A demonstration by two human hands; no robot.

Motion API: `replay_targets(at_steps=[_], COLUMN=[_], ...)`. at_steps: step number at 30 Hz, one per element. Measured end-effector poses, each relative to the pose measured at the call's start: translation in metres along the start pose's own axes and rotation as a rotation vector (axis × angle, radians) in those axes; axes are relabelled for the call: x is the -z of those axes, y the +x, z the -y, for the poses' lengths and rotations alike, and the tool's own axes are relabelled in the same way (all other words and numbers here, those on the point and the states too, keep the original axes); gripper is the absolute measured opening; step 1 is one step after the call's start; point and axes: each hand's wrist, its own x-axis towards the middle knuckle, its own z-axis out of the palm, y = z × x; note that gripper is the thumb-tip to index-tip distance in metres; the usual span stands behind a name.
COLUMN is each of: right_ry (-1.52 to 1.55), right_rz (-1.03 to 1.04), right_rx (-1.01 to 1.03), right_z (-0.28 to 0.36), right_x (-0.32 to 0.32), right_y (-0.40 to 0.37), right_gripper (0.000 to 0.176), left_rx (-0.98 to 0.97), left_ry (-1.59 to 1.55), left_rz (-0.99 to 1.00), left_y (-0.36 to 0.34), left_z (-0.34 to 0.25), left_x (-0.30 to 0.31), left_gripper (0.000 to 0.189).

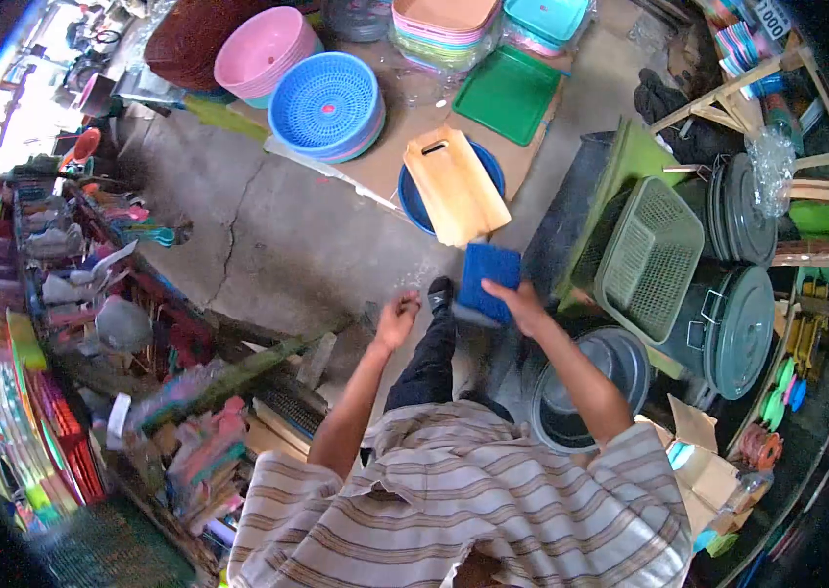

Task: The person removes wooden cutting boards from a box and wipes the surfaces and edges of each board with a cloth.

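Observation:
My right hand (522, 306) is closed on the near right side of a blue rectangular flat thing (489, 277) with a paler lower edge; its exact kind I cannot make out. Just beyond it, wooden cutting boards (459, 191) with a handle slot lie across a dark blue round basin (414, 201). To the left, my left hand (398, 318) hangs in front of my body, fingers loosely curled and apart, with nothing visible in it. One dark shoe (441, 292) shows between my hands on the concrete floor.
Blue colanders (324, 103), pink basins (263, 54) and a green tray (508, 95) lie on cardboard ahead. At right stand a grey-green basket (652, 260), lidded bins (743, 333) and a grey tub (615, 363). Shelves of goods (121, 323) line the left.

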Motion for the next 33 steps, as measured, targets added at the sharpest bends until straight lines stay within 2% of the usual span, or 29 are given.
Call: replay_targets(at_steps=[1, 3, 5, 6, 7, 9, 10, 11, 12, 13, 14, 16, 18, 20, 21, 23, 25, 27, 29, 30, 32, 33], right_ry=[-0.063, -0.14, -0.22, -0.393, -0.562, -0.582, -0.603, -0.667, -0.62, -0.593, -0.565, -0.5, -0.441, -0.474, -0.393, -0.357, -0.319, -0.41, -0.34, -0.272, -0.234, -0.197], right_rz=[-0.082, -0.112, -0.131, -0.245, -0.361, -0.319, -0.276, -0.231, -0.204, -0.215, -0.226, -0.196, -0.162, -0.273, -0.273, -0.263, -0.254, -0.288, -0.228, -0.17, -0.194, -0.221], right_rx=[0.02, 0.06, 0.11, 0.205, 0.307, 0.295, 0.275, 0.222, 0.299, 0.348, 0.395, 0.369, 0.334, 0.443, 0.411, 0.389, 0.37, 0.429, 0.412, 0.387, 0.335, 0.275], right_z=[0.01, 0.041, 0.063, 0.068, 0.071, 0.071, 0.074, 0.078, 0.074, 0.076, 0.078, 0.075, 0.061, 0.036, 0.048, 0.041, 0.033, 0.024, 0.005, -0.007, -0.019, -0.025], right_x=[0.002, 0.003, 0.003, 0.005, 0.007, 0.011, 0.013, 0.012, 0.011, 0.007, 0.002, -0.005, -0.006, -0.004, -0.014, -0.011, -0.007, -0.004, 0.003, 0.006, 0.001, -0.002], right_y=[0.031, 0.077, 0.115, 0.136, 0.155, 0.182, 0.192, 0.197, 0.201, 0.196, 0.189, 0.181, 0.176, 0.187, 0.168, 0.162, 0.149, 0.132, 0.115, 0.104, 0.065, 0.041], right_gripper=[0.06, 0.063, 0.066, 0.066, 0.067, 0.066, 0.066, 0.064, 0.066, 0.066, 0.066, 0.066, 0.065, 0.06, 0.059, 0.063, 0.067, 0.058, 0.055, 0.052, 0.048, 0.045], left_rx=[0.053, -0.009, 0.024, 0.045, 0.038, 0.113, 0.143, 0.158, 0.121, 0.102, 0.078, 0.127, 0.075, 0.029, -0.01, -0.051, 0.136, 0.141, 0.186, 0.182, 0.113, 0.138], left_ry=[-0.012, -0.073, -0.078, -0.073, -0.075, -0.106, -0.231, -0.266, -0.235, -0.164, -0.148, -0.13, -0.157, -0.182, -0.228, -0.272, -0.338, -0.367, -0.321, -0.321, -0.185, -0.227], left_rz=[-0.003, -0.01, -0.041, -0.074, -0.076, -0.11, -0.141, -0.191, -0.155, -0.197, -0.106, -0.189, -0.197, -0.207, -0.145, -0.083, -0.131, -0.15, -0.205, -0.208, -0.266, -0.199], left_y=[0.031, 0.077, 0.133, 0.153, 0.162, 0.174, 0.178, 0.18, 0.193, 0.173, 0.185, 0.161, 0.163, 0.165, 0.168, 0.151, 0.124, 0.097, 0.07, 0.056, 0.028, 0.011], left_z=[-0.016, -0.06, -0.052, -0.049, -0.059, -0.089, -0.09, -0.085, -0.064, -0.106, -0.075, -0.137, -0.127, -0.1, -0.08, -0.082, -0.091, -0.1, -0.103, -0.104, -0.098, -0.097], left_x=[-0.002, -0.021, -0.036, -0.043, -0.049, -0.063, -0.071, -0.08, -0.083, -0.083, -0.081, -0.088, -0.09, -0.091, -0.091, -0.09, -0.093, -0.096, -0.094, -0.09, -0.083, -0.076], left_gripper=[0.038, 0.034, 0.041, 0.049, 0.049, 0.062, 0.074, 0.078, 0.077, 0.074, 0.072, 0.064, 0.063, 0.063, 0.064, 0.065, 0.067, 0.062, 0.05, 0.05, 0.052, 0.057])
